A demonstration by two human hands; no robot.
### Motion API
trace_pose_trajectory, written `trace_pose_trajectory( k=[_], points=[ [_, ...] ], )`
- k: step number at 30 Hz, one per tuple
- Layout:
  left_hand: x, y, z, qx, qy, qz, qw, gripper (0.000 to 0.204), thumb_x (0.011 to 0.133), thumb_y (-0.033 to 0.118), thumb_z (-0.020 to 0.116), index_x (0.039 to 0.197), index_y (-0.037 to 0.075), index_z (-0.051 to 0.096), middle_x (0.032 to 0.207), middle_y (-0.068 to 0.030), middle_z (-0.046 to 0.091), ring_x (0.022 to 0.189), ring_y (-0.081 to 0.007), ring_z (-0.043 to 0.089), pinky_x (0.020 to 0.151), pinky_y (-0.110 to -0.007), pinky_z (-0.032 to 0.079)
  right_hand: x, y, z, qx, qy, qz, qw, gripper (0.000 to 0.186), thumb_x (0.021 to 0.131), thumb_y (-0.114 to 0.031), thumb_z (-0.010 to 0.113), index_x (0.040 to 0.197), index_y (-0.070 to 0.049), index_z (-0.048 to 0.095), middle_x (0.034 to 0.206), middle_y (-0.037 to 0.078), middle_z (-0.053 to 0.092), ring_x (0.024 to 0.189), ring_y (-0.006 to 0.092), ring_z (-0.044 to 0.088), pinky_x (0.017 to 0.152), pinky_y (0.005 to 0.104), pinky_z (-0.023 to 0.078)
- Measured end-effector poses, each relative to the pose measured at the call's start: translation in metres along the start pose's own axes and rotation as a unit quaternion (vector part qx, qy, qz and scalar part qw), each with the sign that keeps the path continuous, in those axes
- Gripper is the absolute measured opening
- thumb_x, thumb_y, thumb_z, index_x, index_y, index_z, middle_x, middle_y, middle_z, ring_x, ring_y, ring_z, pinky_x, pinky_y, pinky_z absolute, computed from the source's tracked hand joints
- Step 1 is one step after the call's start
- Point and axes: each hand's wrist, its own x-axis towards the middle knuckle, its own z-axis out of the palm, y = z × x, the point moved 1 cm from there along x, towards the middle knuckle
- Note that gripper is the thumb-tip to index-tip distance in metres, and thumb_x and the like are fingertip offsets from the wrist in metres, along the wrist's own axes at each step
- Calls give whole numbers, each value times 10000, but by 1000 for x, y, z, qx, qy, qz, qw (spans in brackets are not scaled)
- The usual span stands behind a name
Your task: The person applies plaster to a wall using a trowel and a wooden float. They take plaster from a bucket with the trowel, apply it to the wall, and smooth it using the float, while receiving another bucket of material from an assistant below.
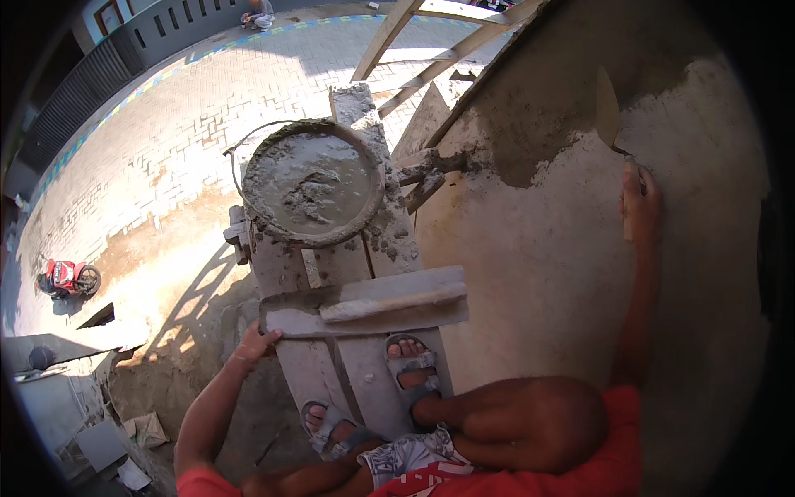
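Observation:
My right hand (642,203) is closed round the handle of a pointed trowel (609,108), whose blade lies against the wall beside the edge of a dark patch of wet mortar (530,141). My left hand (258,341) grips the near left corner of a long plastering float (381,290), its thumb over the edge and its other fingers mostly hidden beneath. A pale bar handle runs along the float's upper face. Beyond the float, a round bucket (248,217) of wet grey mortar (319,184) stands on the planks, its wire handle tipped to the left.
I crouch on scaffold planks (364,373), my sandalled feet near the float. The bare plaster wall (513,273) rises at right. Wooden scaffold bars (389,37) stand ahead. Far below lie a paved street (199,116) and a red motorcycle (68,277); another person (259,15) crouches far off.

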Motion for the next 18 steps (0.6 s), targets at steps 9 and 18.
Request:
trace_pose_trajectory(
  k=[9, 18],
  points=[
    [-5, 14, 9, -7, -3, 7, 1000, 694, 854, 287, 775, 1367, -24, 426, 1115, -168, 641, 846, -254, 689, 666, -387, 601, -68, -95, 133, -211, -247, -355, 877, 377, 869, -169, 658, 1232, -73, 622, 981, 184, 677, 856, 340, 699, 775, 454, 554],
    [-3, 4, 6, 37, 54, 26, 998, 907, 824, 304, 810, 1448, -113, 302, 895, -175, 647, 616, -196, 633, 515, -341, 511, -45, -163, 229, -303, -323, -429, 787, 246, 880, -141, 583, 1118, -111, 639, 913, 188, 688, 920, 379, 690, 782, 480, 557]
  ],
)
